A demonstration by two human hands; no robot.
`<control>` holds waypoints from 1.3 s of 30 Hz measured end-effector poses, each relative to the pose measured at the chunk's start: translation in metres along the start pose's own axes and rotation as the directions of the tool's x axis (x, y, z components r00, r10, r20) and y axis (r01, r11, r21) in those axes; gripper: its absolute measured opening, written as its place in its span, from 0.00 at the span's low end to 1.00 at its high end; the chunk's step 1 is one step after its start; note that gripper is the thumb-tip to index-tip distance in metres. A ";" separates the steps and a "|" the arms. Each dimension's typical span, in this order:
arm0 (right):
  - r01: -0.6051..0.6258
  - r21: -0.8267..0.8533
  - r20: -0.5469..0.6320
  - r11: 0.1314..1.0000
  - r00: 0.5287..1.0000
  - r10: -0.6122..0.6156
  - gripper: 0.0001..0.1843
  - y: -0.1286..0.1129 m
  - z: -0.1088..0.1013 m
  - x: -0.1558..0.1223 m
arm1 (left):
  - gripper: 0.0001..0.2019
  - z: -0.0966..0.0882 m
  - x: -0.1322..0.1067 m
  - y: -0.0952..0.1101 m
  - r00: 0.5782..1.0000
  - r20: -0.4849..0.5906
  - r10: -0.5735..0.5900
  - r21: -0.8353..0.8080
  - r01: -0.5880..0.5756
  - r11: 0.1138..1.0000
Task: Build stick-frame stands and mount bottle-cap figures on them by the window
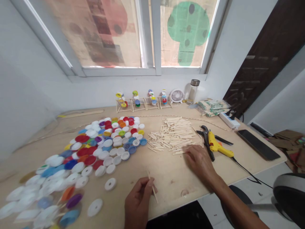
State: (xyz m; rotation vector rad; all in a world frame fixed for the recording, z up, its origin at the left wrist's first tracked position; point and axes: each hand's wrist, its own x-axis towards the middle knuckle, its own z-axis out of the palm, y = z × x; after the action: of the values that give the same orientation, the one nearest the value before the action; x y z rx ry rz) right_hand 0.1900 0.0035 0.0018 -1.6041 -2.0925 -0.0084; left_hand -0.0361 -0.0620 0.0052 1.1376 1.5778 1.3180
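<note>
My left hand is at the near edge of the wooden table, its fingers pinched on a thin wooden stick that points up and away. My right hand lies palm down on the table, fingers reaching into the near edge of a pile of short wooden sticks. Whether those fingers hold a stick is hidden. To the left spreads a large scatter of coloured and white bottle caps.
A yellow glue gun and black pliers lie just right of my right hand, their cord running off the edge. A black phone, a power strip, packed sticks, a small fan, a jar and several stick-and-cap models line the back.
</note>
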 end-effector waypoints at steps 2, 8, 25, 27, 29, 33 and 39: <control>0.004 -0.035 0.024 0.999 1.000 -0.003 0.07 0.002 -0.001 0.002 | 0.18 0.000 -0.001 -0.002 1.000 -0.003 -0.001 0.020 0.001 1.000; 0.006 -0.141 0.096 0.990 0.995 0.007 0.07 0.001 0.000 0.009 | 0.18 -0.004 -0.001 -0.004 0.999 0.054 0.000 0.043 -0.003 0.999; 0.081 -0.087 0.118 0.993 0.991 -0.071 0.08 -0.004 -0.001 0.003 | 0.17 -0.005 0.001 -0.016 0.990 0.137 0.036 0.053 -0.043 0.998; 0.087 -0.040 0.113 0.995 0.990 -0.082 0.08 -0.011 -0.001 -0.003 | 0.16 -0.007 0.002 -0.014 0.988 0.145 0.052 0.083 -0.065 0.994; 0.102 0.026 0.109 0.994 0.989 -0.104 0.07 -0.020 -0.001 -0.010 | 0.16 -0.009 0.003 -0.011 0.983 0.162 0.086 0.178 -0.115 0.977; 0.105 0.229 0.075 0.968 0.989 -0.125 0.07 -0.041 0.003 -0.025 | 0.12 -0.013 0.010 -0.010 0.943 0.191 0.273 0.510 -0.333 0.793; 0.103 0.274 0.061 0.956 0.990 -0.124 0.06 -0.064 0.016 -0.036 | 0.10 -0.010 0.017 -0.018 0.849 0.291 0.440 0.738 -0.492 0.461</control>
State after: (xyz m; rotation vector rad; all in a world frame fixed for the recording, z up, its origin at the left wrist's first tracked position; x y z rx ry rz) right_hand 0.1317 -0.0435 -0.0077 -1.3400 -2.1359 0.2926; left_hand -0.0538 -0.0497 -0.0109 2.2996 1.9504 0.8139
